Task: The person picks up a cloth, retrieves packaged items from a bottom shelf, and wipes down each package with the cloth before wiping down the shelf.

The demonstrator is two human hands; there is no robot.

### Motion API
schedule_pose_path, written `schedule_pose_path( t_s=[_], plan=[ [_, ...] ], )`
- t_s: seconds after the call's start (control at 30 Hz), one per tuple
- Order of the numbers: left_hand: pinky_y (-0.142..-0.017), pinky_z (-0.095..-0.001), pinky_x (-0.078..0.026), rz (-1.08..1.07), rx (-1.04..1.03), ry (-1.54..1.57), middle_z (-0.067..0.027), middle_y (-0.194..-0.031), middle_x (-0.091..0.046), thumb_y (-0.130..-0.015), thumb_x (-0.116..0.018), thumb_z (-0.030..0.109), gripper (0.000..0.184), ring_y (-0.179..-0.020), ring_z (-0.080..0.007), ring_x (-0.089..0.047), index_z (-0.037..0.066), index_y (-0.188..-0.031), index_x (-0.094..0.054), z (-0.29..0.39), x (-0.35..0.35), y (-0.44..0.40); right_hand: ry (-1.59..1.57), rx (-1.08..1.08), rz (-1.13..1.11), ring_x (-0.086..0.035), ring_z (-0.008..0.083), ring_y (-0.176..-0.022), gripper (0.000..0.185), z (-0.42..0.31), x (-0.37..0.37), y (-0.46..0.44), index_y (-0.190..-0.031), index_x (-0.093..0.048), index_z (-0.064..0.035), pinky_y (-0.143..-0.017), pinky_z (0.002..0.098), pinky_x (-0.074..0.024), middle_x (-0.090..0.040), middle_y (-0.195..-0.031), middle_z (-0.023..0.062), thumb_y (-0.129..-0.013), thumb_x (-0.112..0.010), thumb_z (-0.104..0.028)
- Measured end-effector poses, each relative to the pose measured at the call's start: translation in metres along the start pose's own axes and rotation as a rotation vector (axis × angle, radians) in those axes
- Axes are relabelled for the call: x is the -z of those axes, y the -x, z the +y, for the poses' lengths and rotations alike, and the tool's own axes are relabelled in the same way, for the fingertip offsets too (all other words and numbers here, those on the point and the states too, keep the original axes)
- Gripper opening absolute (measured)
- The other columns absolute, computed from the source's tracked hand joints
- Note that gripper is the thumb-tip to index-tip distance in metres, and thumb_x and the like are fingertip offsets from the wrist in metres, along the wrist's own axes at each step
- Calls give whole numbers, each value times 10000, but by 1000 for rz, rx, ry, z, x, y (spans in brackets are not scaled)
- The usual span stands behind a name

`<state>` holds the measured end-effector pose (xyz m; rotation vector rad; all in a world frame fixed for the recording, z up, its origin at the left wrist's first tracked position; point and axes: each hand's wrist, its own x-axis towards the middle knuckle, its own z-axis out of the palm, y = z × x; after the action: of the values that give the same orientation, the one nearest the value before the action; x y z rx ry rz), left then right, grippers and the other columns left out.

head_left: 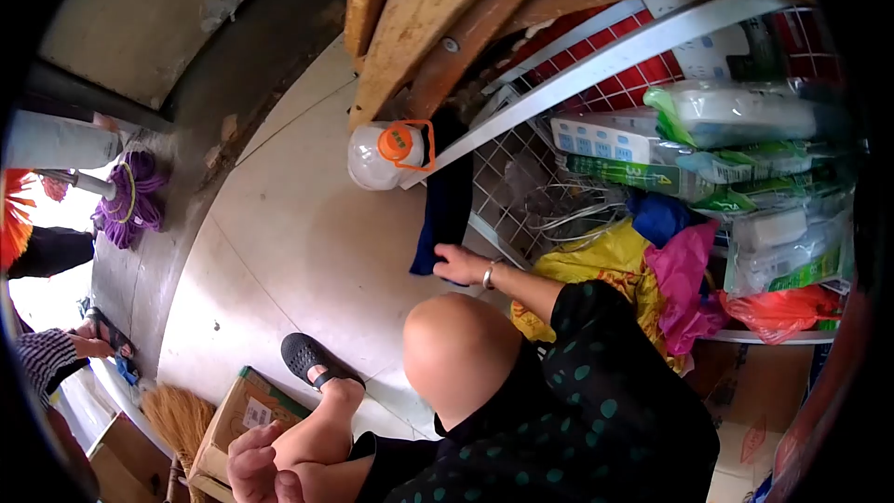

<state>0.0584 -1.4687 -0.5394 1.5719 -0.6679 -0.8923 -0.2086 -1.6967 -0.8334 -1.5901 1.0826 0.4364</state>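
Observation:
My right hand, with a bracelet on the wrist, is closed on the lower end of a dark blue cloth. The cloth hangs beside a wire rack. Just left of the cloth's upper part is a clear plastic jug with an orange cap and handle. My left hand is low in the view, near a cardboard box, its fingers loosely bent and apart, with nothing visible in them.
Wooden beams cross above. Packaged power strips, a yellow bag and a pink bag fill the rack. A cardboard box and a broom stand lower left. Another person's hand shows at far left.

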Motion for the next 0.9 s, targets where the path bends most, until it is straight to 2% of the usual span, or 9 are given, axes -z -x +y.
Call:
schedule_pose_path(
  t_s=[0.13, 0.2, 0.23, 0.33, 0.6, 0.63, 0.73, 0.83, 0.9],
  plan=[
    [-993, -442, -393, -16, 95, -7, -170, -1220, -494, -878, -542, 47, 263, -1142, -303, -500, 7, -1133, -497, 3, -9, 2, 145, 131, -348, -605, 289, -827, 331, 48, -36, 34, -906, -587, -22, -724, 384, -464, -635, -877, 173, -792, -591, -332],
    [-1008, -414, -381, -55, 143, -99, -160, -1206, -502, -878, -528, 21, 272, -1144, -285, -500, 10, -1147, -491, 1, -8, 0, -358, 174, -398, -591, 233, -789, 307, 77, -54, 66, -929, -622, -40, -709, 363, -452, -642, -850, 120, -839, -563, -328],
    [-1017, -391, -370, -41, 198, -145, -149, -1192, -515, -878, -517, 1, 271, -1150, -274, -496, 13, -1148, -497, 6, -14, -4, -381, -65, -472, -569, 208, -757, 290, 119, -72, 66, -936, -634, -40, -702, 349, -443, -630, -817, 99, -863, -538, -304],
    [-1009, -394, -372, -54, 239, -112, -146, -1183, -528, -876, -527, 6, 265, -1146, -276, -496, 12, -1141, -508, 14, -22, -11, -337, -79, -492, -510, 172, -677, 253, 112, -55, 96, -950, -643, -34, -680, 318, -421, -583, -770, 47, -919, -467, -213],
    [-999, -391, -358, -170, 220, -164, -154, -1213, -508, -886, -546, 54, 268, -1151, -285, -483, 23, -1151, -521, 17, -23, -17, 571, 292, -940, -575, 325, -883, 280, 142, -35, 182, -976, -631, 15, -812, 395, -451, -616, -983, 194, -900, -401, -124],
    [-999, -391, -358, -165, 223, -171, -154, -1213, -508, -886, -546, 54, 268, -1151, -285, -483, 23, -1151, -521, 11, -24, -17, 665, 77, -1168, -572, 333, -886, 286, 140, -36, 182, -973, -631, 17, -818, 408, -449, -612, -984, 200, -899, -406, -143],
    [-977, -380, -372, -70, 188, -61, -144, -1109, -521, -847, -601, 116, 259, -1081, -236, -497, -20, -1047, -511, -9, -26, -17, 484, -333, -1095, -558, 324, -787, 306, 164, -37, 219, -913, -623, 17, -746, 405, -425, -628, -863, 176, -849, -478, -245],
    [-975, -390, -373, -113, 144, -34, -146, -1110, -515, -856, -594, 113, 249, -1080, -241, -497, -19, -1050, -510, -14, -22, -21, 348, -18, -955, -534, 289, -729, 304, 122, -5, 227, -868, -606, 10, -699, 394, -408, -608, -770, 156, -819, -488, -266],
    [-975, -390, -373, -105, 143, -34, -145, -1108, -516, -853, -602, 123, 258, -1081, -243, -497, -20, -1048, -511, -13, -21, -23, 116, -203, -807, -505, 230, -689, 286, 33, 43, 220, -865, -617, -8, -680, 355, -418, -580, -757, 97, -813, -501, -264]
  ],
)
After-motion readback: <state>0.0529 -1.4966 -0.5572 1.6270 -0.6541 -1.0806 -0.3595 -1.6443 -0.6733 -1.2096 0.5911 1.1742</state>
